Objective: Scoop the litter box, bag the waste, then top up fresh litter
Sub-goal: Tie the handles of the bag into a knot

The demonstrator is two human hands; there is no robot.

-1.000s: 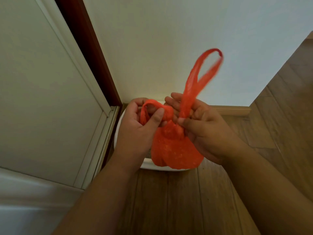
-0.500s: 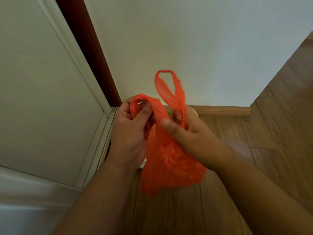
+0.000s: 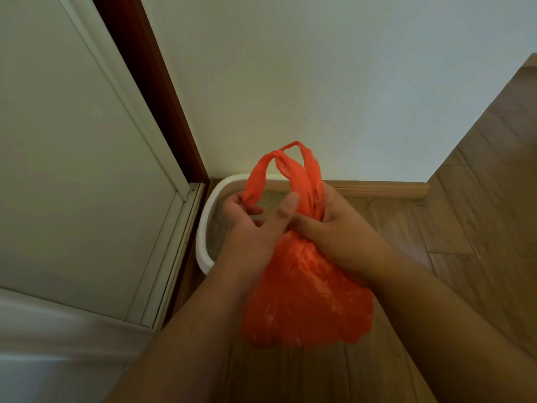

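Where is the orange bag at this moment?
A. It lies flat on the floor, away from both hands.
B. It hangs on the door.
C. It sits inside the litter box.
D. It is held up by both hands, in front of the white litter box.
D: the left hand pinches one handle and the right hand grips the neck of the bag, with the litter box behind it.

You hold a bright orange plastic bag [image 3: 305, 298]. The litter box [image 3: 203, 228] is white, its litter [image 3: 216, 228] grey-beige. The floor [image 3: 479, 213] is brown wood-grain.
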